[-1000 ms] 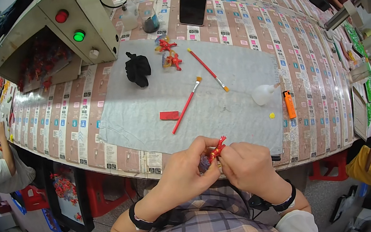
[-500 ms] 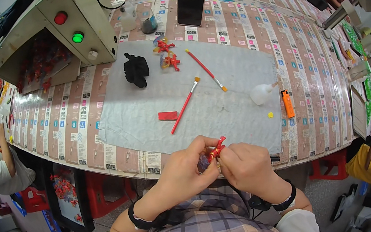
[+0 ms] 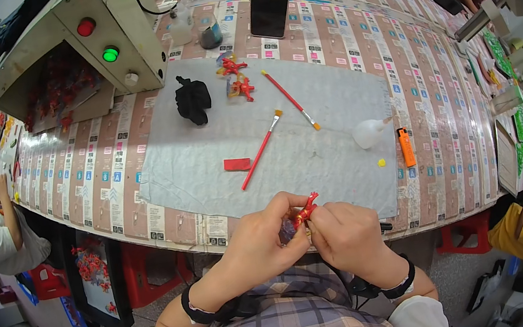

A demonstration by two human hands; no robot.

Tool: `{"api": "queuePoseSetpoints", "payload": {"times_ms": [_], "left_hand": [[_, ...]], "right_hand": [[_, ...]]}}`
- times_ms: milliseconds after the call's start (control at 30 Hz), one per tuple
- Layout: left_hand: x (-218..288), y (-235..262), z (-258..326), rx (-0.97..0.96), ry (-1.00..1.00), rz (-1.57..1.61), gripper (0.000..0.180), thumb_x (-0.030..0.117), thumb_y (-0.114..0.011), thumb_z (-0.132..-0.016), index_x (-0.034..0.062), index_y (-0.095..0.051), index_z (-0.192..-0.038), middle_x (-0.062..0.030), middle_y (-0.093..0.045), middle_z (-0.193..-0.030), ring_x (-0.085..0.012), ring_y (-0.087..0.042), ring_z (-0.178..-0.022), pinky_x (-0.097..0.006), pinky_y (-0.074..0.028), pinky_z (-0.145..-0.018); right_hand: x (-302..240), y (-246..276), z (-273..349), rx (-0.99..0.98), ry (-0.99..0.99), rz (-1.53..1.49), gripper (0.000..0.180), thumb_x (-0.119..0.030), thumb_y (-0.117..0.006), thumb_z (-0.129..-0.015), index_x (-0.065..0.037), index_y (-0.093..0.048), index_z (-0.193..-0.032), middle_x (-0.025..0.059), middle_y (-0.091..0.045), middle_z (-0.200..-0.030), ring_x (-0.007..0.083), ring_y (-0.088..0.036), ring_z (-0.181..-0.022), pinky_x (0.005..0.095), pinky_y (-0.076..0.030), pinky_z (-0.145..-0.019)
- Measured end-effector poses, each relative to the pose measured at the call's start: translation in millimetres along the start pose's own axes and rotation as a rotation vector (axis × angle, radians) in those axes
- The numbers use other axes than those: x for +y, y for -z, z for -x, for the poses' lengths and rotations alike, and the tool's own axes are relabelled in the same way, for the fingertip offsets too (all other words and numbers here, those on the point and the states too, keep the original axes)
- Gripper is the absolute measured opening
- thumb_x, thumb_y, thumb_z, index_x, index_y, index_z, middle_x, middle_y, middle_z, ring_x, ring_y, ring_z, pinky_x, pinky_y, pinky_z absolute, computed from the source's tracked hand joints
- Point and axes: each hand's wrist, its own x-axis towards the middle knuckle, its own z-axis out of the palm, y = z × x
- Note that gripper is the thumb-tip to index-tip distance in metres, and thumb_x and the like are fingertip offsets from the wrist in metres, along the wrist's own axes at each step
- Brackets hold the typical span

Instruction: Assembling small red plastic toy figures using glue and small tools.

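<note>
Close to the table's front edge, my left hand [image 3: 261,239] pinches a small red figurine [image 3: 306,210] with a translucent purplish part. My right hand [image 3: 350,234] is closed and pressed up to the figurine's side; its fingertips hide what they grip. A dark rod end [image 3: 386,227] shows just past the right hand, and whether it is held cannot be made out. Beyond the hands, on a grey cloth [image 3: 198,190], lie a red block [image 3: 237,164] and two red-handled brushes, one nearer [image 3: 259,158] and one farther [image 3: 293,101].
Two more red figurines [image 3: 241,89] lie on the cloth beside a crumpled black cloth [image 3: 192,100]. At right are a white squeeze bottle [image 3: 367,134], a yellow bit [image 3: 381,162] and an orange lighter [image 3: 406,146]. A phone [image 3: 269,1] stands behind; a metal machine box [image 3: 137,33] is far left.
My right hand has shifted very slightly toward the left and down, and the dark rod end beside it sits a little lower. My left hand keeps its pinch on the figurine.
</note>
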Motion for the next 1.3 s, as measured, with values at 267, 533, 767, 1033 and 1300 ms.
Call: {"api": "queuePoseSetpoints", "payload": {"times_ms": [267, 533, 767, 1033, 1300], "left_hand": [[0.5, 0.8, 0.2, -0.001, 0.016, -0.024, 0.032, 0.006, -0.06, -0.077, -0.0008, -0.053, -0.108, -0.0068, -0.062, -0.077, -0.011, -0.061, -0.072, -0.024, -0.049, -0.064], [-9.2, -1.8, 0.4, 0.043, -0.085, -0.017, 0.035, 0.015, -0.062, -0.078, 0.0037, -0.051, -0.11, -0.0097, -0.063, -0.073, -0.0198, -0.062, -0.058, -0.028, -0.047, -0.051], [-9.9, -1.0, 0.6, 0.026, -0.066, -0.009, 0.036, 0.015, -0.063, -0.078, 0.0045, -0.051, -0.11, -0.0093, -0.063, -0.074, -0.0196, -0.062, -0.057, -0.028, -0.047, -0.052], [-10.2, -1.0, -0.2, 0.034, -0.074, -0.028, 0.035, 0.016, -0.063, -0.078, 0.0045, -0.051, -0.11, -0.0091, -0.063, -0.074, -0.0195, -0.062, -0.058, -0.028, -0.047, -0.052], [-9.5, -1.1, -0.1, 0.051, -0.071, -0.021, 0.035, 0.016, -0.063, -0.078, 0.0048, -0.052, -0.109, -0.0092, -0.062, -0.072, -0.0192, -0.062, -0.057, -0.028, -0.047, -0.052]], "right_hand": [[-0.9, 0.1, -1.4, 0.008, -0.017, -0.02, 0.017, -0.016, -0.067, -0.069, -0.01, -0.052, -0.074, 0.0022, -0.045, -0.058, 0.017, -0.051, -0.049, 0.0298, -0.038, -0.042], [0.0, 0.3, -0.7, -0.016, 0.006, 0.0, 0.017, -0.017, -0.067, -0.07, -0.01, -0.052, -0.076, 0.0024, -0.046, -0.059, 0.0174, -0.051, -0.05, 0.03, -0.039, -0.043], [-0.7, 2.1, -1.0, -0.044, 0.039, 0.036, 0.018, -0.016, -0.067, -0.07, -0.009, -0.051, -0.076, 0.0026, -0.046, -0.059, 0.0175, -0.051, -0.051, 0.0304, -0.039, -0.044], [0.1, 0.7, -1.0, -0.025, 0.029, 0.018, 0.018, -0.017, -0.066, -0.071, -0.01, -0.05, -0.074, 0.0025, -0.046, -0.059, 0.0175, -0.051, -0.05, 0.0303, -0.039, -0.044], [-0.4, -2.3, -0.5, -0.008, 0.018, 0.023, 0.019, -0.017, -0.066, -0.07, -0.01, -0.05, -0.074, 0.0023, -0.046, -0.059, 0.0169, -0.051, -0.05, 0.0301, -0.038, -0.043]]}}
